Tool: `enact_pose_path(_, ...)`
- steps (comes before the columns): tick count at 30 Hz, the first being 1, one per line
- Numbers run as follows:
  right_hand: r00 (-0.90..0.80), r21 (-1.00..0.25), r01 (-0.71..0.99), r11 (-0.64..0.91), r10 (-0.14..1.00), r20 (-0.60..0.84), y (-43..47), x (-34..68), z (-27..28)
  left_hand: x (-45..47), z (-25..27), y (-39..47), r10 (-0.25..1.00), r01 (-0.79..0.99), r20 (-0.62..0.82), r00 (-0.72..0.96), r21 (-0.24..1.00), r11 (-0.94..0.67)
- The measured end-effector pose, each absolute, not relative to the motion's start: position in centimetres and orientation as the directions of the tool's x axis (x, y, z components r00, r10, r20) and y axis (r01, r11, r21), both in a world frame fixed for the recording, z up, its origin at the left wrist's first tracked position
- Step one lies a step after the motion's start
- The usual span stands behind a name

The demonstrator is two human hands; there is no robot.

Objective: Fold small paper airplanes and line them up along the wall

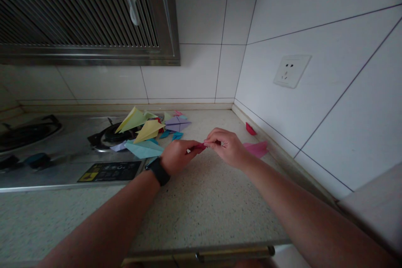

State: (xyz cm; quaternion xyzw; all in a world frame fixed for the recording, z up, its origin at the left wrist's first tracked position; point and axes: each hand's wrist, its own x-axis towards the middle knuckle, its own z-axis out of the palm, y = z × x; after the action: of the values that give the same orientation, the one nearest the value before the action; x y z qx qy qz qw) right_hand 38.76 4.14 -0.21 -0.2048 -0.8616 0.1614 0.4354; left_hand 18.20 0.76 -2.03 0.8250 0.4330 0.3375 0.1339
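Note:
My left hand [178,155] and my right hand [226,146] meet over the speckled countertop [201,205], both pinching a small folded piece of pink-red paper [200,146] between their fingertips. A black watch [158,171] sits on my left wrist. Just right of my right hand a pink paper sheet [258,149] lies flat near the wall. A small red folded piece [250,129] rests farther back by the tiles.
A pile of folded paper planes [147,132] in yellow, green, blue and purple lies across the right gas burner [108,136] of the steel hob [47,163]. A range hood [88,12] hangs above. A wall socket [291,70] is on the right tiles.

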Motion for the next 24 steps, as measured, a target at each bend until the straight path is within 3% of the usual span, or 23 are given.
enact_pose_path(8,-0.522,-0.519,0.303,0.799,0.595,0.611,3.95,39.09,-0.02,18.09,-1.9,0.68,0.811,0.693,0.442,0.382,0.443,-0.568)
enact_pose_path(16,-0.6,-0.516,0.29,0.806,0.573,0.558,4.29,39.18,-0.38,18.06,-2.27,0.83,0.797,0.693,0.432,0.423,0.413,-0.591)
enact_pose_path(24,-0.546,-0.576,0.333,0.747,0.651,0.528,4.66,39.0,-0.75,18.04,-2.17,0.82,0.766,0.661,0.425,0.483,0.397,-0.637)
